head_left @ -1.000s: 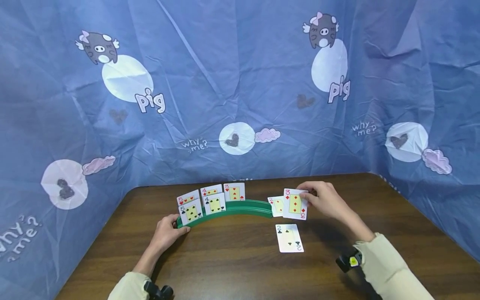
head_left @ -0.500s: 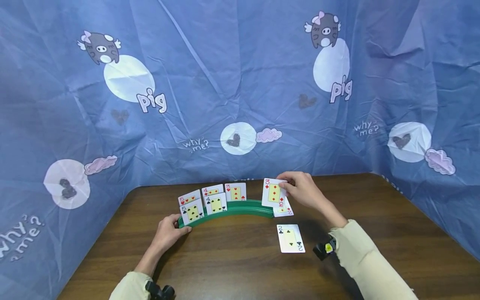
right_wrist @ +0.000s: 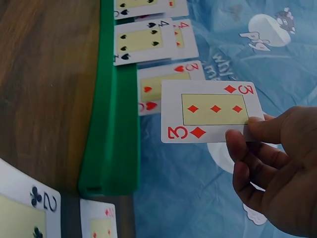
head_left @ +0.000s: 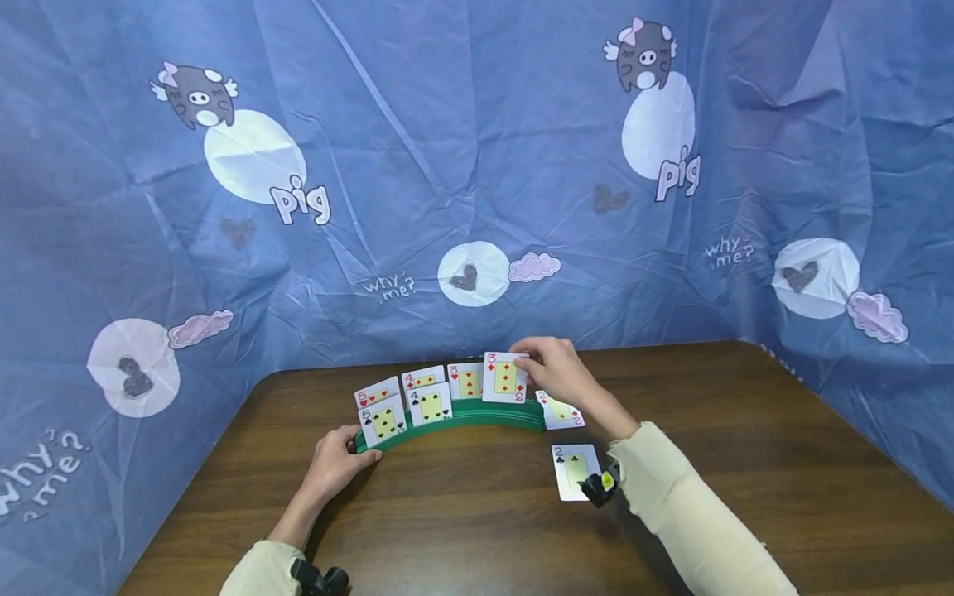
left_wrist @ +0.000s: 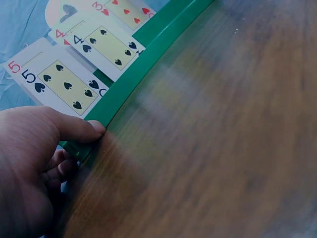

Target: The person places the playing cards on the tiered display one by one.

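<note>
My right hand (head_left: pixel 557 370) pinches the three of diamonds (right_wrist: pixel 215 110) by its right edge, above the curved green card holder (head_left: pixel 484 411). In the right wrist view this card overlaps a corner of the three of hearts (right_wrist: pixel 171 84). My left hand (head_left: pixel 334 460) grips the holder's left end, the thumb along its front side. Standing in the holder's front row are the five of spades (left_wrist: pixel 67 84) and four of spades (left_wrist: pixel 106 44). Behind them, partly hidden, rise the five of hearts (head_left: pixel 376 391), four of diamonds (head_left: pixel 421 377) and three of hearts.
Beyond the holder's right end lies the two of diamonds (head_left: pixel 561 412). Nearer me on the wooden table (head_left: pixel 447 530) is the two of clubs (head_left: pixel 570 463), partly covered by the right wrist camera. A blue patterned cloth (head_left: pixel 387 165) hangs behind the table.
My right hand has carried the three of diamonds leftward, from beside the two of diamonds to above the holder near the three of hearts. The left hand keeps its grip.
</note>
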Tool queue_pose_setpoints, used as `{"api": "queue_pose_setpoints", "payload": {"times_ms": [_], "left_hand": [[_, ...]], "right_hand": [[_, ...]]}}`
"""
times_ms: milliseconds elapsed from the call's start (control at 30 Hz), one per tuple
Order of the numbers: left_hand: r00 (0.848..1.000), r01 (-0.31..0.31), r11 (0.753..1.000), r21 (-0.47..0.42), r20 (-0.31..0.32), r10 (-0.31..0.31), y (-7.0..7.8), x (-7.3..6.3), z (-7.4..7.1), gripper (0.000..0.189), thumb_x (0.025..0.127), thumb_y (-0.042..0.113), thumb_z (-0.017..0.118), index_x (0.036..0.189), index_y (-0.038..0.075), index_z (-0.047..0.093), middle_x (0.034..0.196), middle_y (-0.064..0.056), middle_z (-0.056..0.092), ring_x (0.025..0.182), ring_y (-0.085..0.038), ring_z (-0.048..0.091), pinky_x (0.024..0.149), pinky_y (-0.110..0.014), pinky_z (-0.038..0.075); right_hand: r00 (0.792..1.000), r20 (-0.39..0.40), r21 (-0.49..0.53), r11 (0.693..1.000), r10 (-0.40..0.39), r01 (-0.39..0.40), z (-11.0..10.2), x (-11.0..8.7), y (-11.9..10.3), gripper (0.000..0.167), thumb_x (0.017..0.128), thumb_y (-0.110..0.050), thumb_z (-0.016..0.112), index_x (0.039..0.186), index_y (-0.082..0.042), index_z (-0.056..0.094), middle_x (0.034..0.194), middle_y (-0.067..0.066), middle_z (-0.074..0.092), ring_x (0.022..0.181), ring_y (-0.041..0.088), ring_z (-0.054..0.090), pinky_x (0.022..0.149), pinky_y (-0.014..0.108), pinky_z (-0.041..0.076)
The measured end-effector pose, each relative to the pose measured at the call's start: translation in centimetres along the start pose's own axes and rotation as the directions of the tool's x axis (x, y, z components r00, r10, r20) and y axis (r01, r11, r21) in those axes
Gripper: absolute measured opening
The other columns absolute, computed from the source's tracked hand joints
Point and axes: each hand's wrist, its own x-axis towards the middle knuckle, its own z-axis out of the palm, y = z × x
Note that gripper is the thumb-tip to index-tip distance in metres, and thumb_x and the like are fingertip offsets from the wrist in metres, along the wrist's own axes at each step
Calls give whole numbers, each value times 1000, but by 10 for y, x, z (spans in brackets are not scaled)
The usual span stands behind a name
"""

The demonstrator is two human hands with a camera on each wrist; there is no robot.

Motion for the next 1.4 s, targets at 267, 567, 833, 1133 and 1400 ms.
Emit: {"api": "queue_pose_setpoints", "payload": {"times_ms": [267,567,833,1133,1400], "left_hand": [[1000,-3,1000,10,-6,3,-1,0,-2,42,81,9,76,118,-9,65,114,-25,67,98,-26,63,88,-44,51],[1000,-17,1000,11,-16,17,-1,0,0,40,81,9,77,116,-8,67,112,-24,68,96,-25,62,84,-39,50],[998,-46,999,5,-31,46,-1,-1,1,39,80,11,77,114,-6,68,108,-21,68,93,-22,60,77,-29,45],[999,-35,999,1,-26,35,-1,-1,0,39,80,11,77,114,-6,68,110,-21,67,95,-24,60,79,-31,46],[999,-36,999,-1,-29,36,-2,-2,0,39,79,11,78,113,-7,68,110,-22,67,95,-24,61,79,-31,46]], "right_hand": [[1000,10,-4,1000,14,-14,21,7,-6,20,97,-7,61,113,-2,72,85,11,74,64,18,65,58,24,46],[1000,3,-30,999,21,-21,42,12,-8,18,96,-8,62,109,-5,74,85,9,74,62,6,58,62,24,46],[999,-34,-107,994,16,-20,56,13,-4,18,94,-9,65,108,-7,75,110,10,76,98,23,70,90,40,53],[998,-52,-113,993,39,-45,67,12,1,15,93,-10,66,105,-9,76,108,9,77,105,27,70,92,43,53],[999,-32,-113,992,44,-48,74,10,3,14,92,-10,67,102,-10,76,106,8,77,93,23,68,86,41,52]]}}
